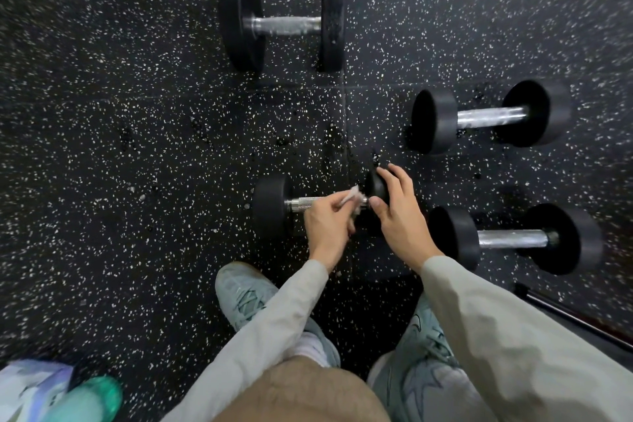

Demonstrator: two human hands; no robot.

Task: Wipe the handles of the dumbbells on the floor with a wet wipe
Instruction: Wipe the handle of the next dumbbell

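Two hands are engaged on the nearest dumbbell (322,204). A crumpled wet wipe (354,199) is pinched between the curled fingers and thumb of the left hand (329,226) and is pressed against the right end of the knurled chrome handle (303,205), beside the right-hand weight. The right hand (397,209) is laid over that right-hand weight head (375,187), fingers spread and bent round its top, thumb resting against its inner face by the wipe. The left weight head (272,204) is left uncovered. Both arms are covered by pale long sleeves (496,329).

This dumbbell is lain on the black speckled rubber floor (120,164), near the middle, handle running left to right. Three further dumbbells are noted on the floor: a larger one (282,24) towards the far edge, one (489,116) to the right, and one (513,238) just right of the right hand. Dark wet-looking marks are seen on the floor beyond the handled dumbbell.

Two pale green trainers (246,295) are planted at the near side, with a bare knee (308,390) between the sleeves. A blurred green-and-white object (58,394) is recorded at the near left corner; its nature cannot be told.
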